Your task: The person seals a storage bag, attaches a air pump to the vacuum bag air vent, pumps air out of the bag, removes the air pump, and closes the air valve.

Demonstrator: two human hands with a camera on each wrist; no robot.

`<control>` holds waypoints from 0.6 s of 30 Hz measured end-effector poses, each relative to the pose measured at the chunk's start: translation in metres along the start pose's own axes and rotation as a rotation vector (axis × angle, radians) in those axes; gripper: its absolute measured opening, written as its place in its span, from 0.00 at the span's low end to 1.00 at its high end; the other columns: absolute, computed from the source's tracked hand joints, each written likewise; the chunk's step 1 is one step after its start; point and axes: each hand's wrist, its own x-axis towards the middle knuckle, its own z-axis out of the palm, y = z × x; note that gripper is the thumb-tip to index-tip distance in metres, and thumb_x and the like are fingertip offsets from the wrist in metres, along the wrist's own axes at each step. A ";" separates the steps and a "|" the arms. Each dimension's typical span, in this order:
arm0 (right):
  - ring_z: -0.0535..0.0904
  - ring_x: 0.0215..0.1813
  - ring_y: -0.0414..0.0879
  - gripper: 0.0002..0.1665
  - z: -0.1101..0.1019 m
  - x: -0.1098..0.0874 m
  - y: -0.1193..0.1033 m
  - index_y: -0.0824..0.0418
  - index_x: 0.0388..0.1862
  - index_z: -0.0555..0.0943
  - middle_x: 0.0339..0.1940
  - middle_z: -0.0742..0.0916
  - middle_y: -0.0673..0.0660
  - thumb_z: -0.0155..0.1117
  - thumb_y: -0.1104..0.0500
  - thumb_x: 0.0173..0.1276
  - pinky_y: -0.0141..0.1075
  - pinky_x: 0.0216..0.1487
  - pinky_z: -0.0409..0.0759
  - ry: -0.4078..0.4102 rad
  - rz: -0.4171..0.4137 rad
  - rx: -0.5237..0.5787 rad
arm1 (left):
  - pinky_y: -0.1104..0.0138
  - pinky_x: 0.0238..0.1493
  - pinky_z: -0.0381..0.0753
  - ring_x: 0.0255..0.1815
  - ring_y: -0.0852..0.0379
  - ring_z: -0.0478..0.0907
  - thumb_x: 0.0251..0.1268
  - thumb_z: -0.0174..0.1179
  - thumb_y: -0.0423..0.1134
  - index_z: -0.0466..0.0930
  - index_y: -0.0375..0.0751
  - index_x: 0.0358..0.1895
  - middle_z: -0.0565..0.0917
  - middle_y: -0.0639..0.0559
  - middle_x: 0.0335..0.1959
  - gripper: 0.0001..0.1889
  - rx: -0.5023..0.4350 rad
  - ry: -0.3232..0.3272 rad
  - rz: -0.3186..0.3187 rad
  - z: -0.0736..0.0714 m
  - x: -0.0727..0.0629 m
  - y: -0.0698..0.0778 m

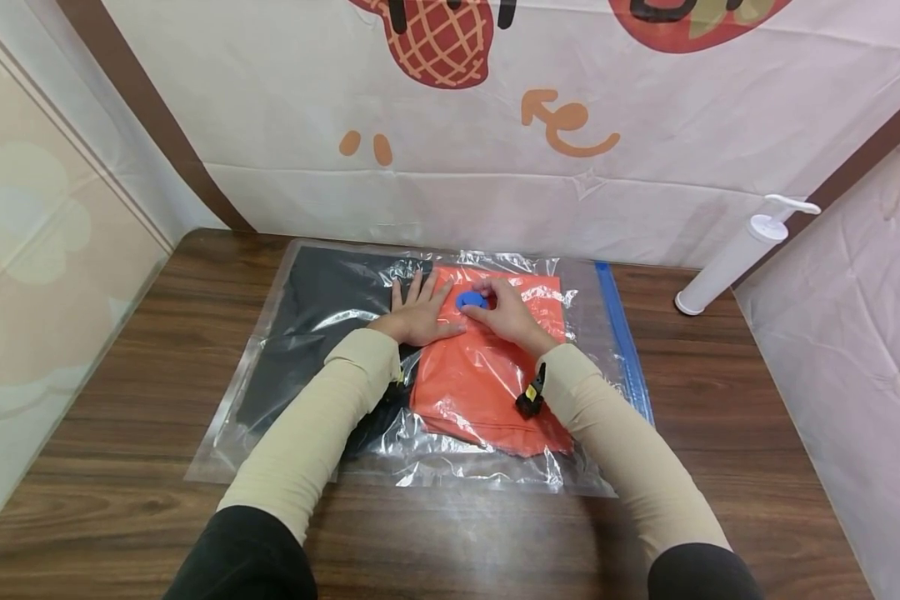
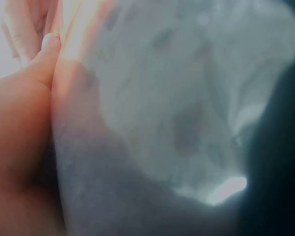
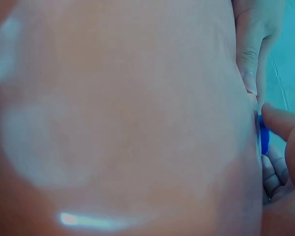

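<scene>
- The blue cap (image 1: 467, 300) sits near the upper middle of the clear plastic bag (image 1: 581, 287), over the orange fabric (image 1: 465, 383). From my end it looks like a valve fitting, but I cannot make out its parts.
- I have the right hand (image 1: 512, 315) pinching that cap at its edge, thumb on the near side and fingers on the far side, a grip that I judge suits turning or steadying something small and round.
- My left hand (image 1: 420, 318) lies spread on the plastic just beside the cap, fingers apart and gripping nothing. I take it to be bracing the slippery sheet against the other hand's pull.
- Inside the bag, the orange fabric lies right of the black fabric (image 1: 337, 287), probably side by side to keep the load low and flat.
- The blue strip (image 1: 622, 333) runs along the bag's right edge, beyond the fabric, presumably its closure.
- On the table (image 1: 720, 400), a white hand pump (image 1: 731, 265) stands upright behind and right of the bag, apart from it, out of both hands' way.
</scene>
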 end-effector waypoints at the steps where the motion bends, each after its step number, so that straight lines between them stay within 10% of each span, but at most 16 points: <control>1: 0.76 0.56 0.54 0.24 0.000 0.000 0.001 0.66 0.62 0.75 0.58 0.80 0.62 0.69 0.58 0.73 0.46 0.63 0.75 0.003 -0.002 -0.007 | 0.39 0.70 0.10 0.79 0.42 0.13 0.72 0.46 0.71 0.32 0.51 0.84 0.24 0.45 0.83 0.50 -0.004 -0.003 -0.003 0.001 0.002 -0.001; 18: 0.75 0.59 0.54 0.20 0.000 0.000 0.002 0.61 0.63 0.79 0.58 0.79 0.61 0.64 0.58 0.76 0.48 0.66 0.73 0.002 0.015 -0.068 | 0.41 0.69 0.09 0.79 0.43 0.11 0.71 0.48 0.70 0.31 0.54 0.84 0.23 0.47 0.83 0.50 -0.003 -0.010 -0.024 0.004 0.009 -0.005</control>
